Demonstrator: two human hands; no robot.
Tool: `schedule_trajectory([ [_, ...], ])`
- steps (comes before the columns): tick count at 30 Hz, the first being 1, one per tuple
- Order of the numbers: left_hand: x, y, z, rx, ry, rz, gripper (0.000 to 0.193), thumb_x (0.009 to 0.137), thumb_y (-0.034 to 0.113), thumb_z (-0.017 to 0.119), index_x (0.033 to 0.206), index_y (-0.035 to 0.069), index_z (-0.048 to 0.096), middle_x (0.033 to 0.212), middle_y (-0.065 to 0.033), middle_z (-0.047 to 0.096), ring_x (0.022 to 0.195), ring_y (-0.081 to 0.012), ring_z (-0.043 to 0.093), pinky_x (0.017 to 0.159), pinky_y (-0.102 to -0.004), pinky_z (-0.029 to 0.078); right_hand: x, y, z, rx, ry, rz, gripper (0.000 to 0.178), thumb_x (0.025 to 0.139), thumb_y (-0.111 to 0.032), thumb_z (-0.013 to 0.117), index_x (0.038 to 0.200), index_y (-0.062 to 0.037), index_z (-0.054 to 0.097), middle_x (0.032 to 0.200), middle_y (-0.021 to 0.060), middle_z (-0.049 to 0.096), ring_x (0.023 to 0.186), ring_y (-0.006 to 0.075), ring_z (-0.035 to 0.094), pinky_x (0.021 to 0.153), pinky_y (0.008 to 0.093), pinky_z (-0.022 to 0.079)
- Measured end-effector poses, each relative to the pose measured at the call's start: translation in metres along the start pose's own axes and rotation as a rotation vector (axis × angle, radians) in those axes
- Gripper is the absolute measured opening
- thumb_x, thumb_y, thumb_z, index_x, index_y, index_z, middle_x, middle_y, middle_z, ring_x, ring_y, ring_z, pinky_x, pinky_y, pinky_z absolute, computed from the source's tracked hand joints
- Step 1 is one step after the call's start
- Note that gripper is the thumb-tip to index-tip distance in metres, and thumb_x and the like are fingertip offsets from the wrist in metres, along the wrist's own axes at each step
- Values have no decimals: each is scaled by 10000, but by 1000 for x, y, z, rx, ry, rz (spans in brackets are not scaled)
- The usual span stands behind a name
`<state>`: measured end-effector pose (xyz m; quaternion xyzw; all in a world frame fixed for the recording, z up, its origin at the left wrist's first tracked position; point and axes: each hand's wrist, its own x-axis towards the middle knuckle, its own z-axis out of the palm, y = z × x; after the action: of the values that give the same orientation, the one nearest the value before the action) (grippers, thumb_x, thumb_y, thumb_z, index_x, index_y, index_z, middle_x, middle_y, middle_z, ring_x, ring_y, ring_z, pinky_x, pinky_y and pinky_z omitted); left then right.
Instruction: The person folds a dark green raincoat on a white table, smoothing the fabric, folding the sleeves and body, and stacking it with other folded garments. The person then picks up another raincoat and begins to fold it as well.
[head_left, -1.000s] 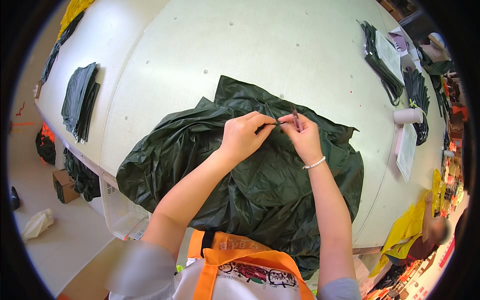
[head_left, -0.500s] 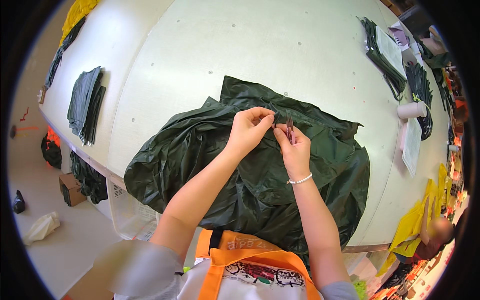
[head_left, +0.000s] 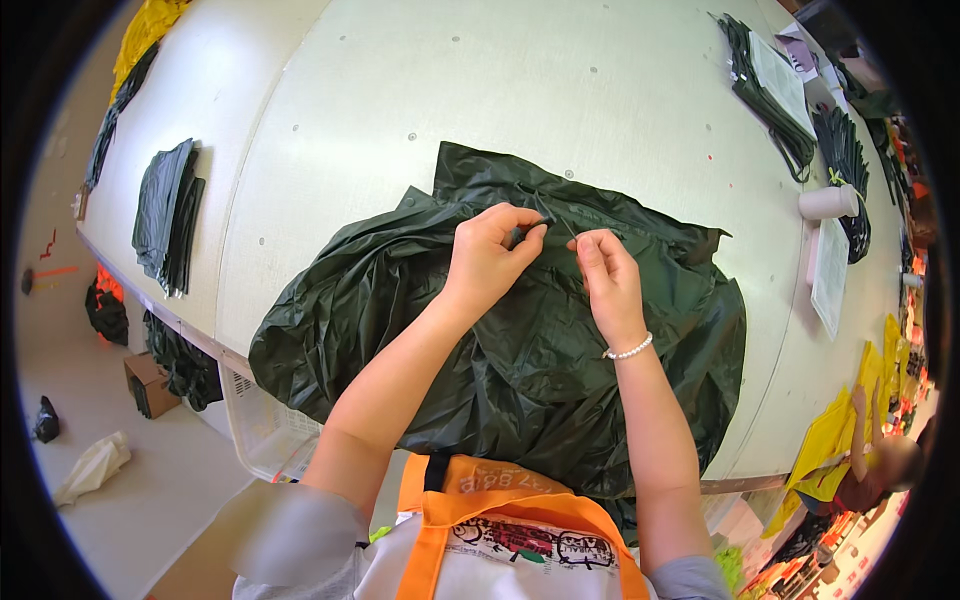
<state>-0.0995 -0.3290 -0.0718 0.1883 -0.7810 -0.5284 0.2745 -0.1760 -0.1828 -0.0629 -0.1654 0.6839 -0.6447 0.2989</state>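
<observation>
A dark green, glossy waterproof garment (head_left: 520,350) lies bunched on the table in front of me, its collar-like flap spread toward the far side. My left hand (head_left: 490,250) is closed in a pinch on a small dark piece of the garment near its upper middle. Just to the right, my right hand (head_left: 608,265) is closed around small thread snips (head_left: 570,230), their thin pointed blades angled up and left toward the pinched fabric. The snips' handles are mostly hidden in my fingers.
A folded dark green stack (head_left: 165,215) lies at the left. Dark bundles with a paper sheet (head_left: 780,85), a white cup-like cylinder (head_left: 828,203) and a white board (head_left: 828,275) are at the right. A white plastic basket (head_left: 262,425) stands below the edge; another person (head_left: 870,470) handles yellow material.
My right hand has moved slightly right, away from the left, and the snips have turned from pointing upward to pointing up-left. My left hand keeps its pinch.
</observation>
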Motion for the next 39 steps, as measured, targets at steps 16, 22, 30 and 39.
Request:
schedule_trajectory([
  [16,6,0,-1,171,-14,140,86,748,38,687,827,22,657,716,-16,607,495,-70,443,470,-227,370,7,-5,-21,-211,68,-106,190,888,-195,625,830,-16,597,655,-62,504,591,15,411,531,183,348],
  [22,28,-63,-76,151,544,-179,222,863,148,619,1034,6,613,854,-51,634,671,-138,562,628,-263,460,-25,41,-176,-675,696,-9,298,862,-299,650,943,-17,592,773,23,599,694,95,521,649,248,449],
  [30,-50,-59,-77,320,38,-510,269,813,205,702,888,-40,622,642,-33,611,552,-78,546,511,-211,432,-145,153,-359,-1419,994,349,360,866,-343,612,995,-7,585,937,177,625,827,310,600,717,377,474],
  [39,-70,-80,-44,-264,88,-657,219,877,138,636,1032,-14,606,888,-11,657,726,-44,557,619,-197,405,-117,84,-116,179,540,465,544,894,-305,609,1281,42,449,993,80,610,853,134,611,683,268,523],
])
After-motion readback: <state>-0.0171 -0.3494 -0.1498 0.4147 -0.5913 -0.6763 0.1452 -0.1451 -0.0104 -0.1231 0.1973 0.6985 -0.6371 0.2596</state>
